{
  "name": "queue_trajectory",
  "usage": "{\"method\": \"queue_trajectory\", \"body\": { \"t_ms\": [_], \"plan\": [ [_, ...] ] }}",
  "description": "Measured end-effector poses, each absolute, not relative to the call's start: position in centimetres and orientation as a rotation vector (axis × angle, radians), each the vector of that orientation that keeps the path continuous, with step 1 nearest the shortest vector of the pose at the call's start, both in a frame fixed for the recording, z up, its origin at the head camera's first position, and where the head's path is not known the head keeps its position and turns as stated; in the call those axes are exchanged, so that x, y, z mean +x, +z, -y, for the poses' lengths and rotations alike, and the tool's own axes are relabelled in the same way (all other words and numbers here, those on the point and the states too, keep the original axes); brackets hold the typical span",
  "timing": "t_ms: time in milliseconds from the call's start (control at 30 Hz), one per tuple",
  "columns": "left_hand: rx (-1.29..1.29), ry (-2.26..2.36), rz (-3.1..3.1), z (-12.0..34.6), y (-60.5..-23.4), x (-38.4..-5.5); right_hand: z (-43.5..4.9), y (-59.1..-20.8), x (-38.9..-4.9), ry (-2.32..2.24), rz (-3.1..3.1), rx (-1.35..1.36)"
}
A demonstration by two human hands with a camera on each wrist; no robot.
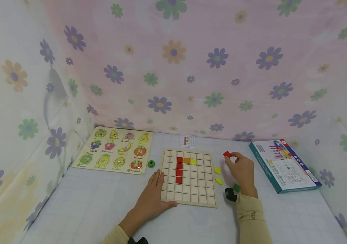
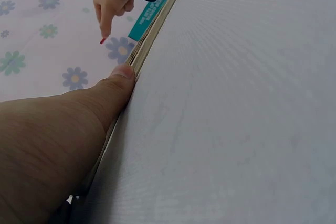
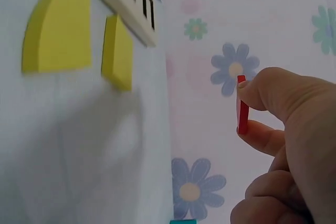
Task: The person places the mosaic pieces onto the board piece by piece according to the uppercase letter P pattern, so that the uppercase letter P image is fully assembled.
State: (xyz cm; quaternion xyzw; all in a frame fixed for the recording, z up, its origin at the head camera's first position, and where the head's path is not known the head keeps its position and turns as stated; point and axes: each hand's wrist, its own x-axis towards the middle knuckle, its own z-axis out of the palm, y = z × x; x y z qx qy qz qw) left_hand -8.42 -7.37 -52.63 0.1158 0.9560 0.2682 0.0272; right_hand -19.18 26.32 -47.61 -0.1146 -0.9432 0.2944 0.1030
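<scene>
A wooden grid board (image 1: 200, 193) lies on the table with several red tiles (image 1: 179, 166) in one column, and an orange tile (image 1: 187, 160) and a yellow tile (image 1: 193, 161) beside the top one. My left hand (image 1: 150, 196) rests at its near left corner, fingers along the left edge; the thumb (image 2: 123, 72) touches the front edge. Raised off the table to the board's right, my right hand (image 1: 241, 171) pinches a thin red tile (image 3: 242, 106) between thumb and finger. Below it lie a yellow square tile (image 1: 217, 170) and a yellow quarter-round tile (image 1: 219, 181).
A fruit puzzle board (image 1: 112, 166) lies at the left, with a green ring-shaped piece (image 1: 151, 164) beside it. Behind the grid is a small pattern card (image 1: 187, 141). A flat box (image 1: 283, 166) lies at the right. By my right wrist sits a green piece (image 1: 236, 187).
</scene>
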Motion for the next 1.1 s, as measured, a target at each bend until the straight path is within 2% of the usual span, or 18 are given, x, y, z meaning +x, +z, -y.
{"method": "queue_trajectory", "body": {
  "t_ms": [600, 833, 1100],
  "plan": [
    [0.354, 0.816, -2.970, 7.4, -52.4, -8.6, -21.3, -45.7, -17.2, 0.805, 2.783, 0.165],
    [0.357, 0.827, -2.969, 7.4, -52.4, -8.4, -19.3, -45.8, -16.2, 0.776, 2.839, 0.336],
    [0.358, 0.813, -2.973, 7.4, -52.6, -8.3, -17.0, -46.3, -14.9, 0.834, 2.963, 0.654]
  ]
}}
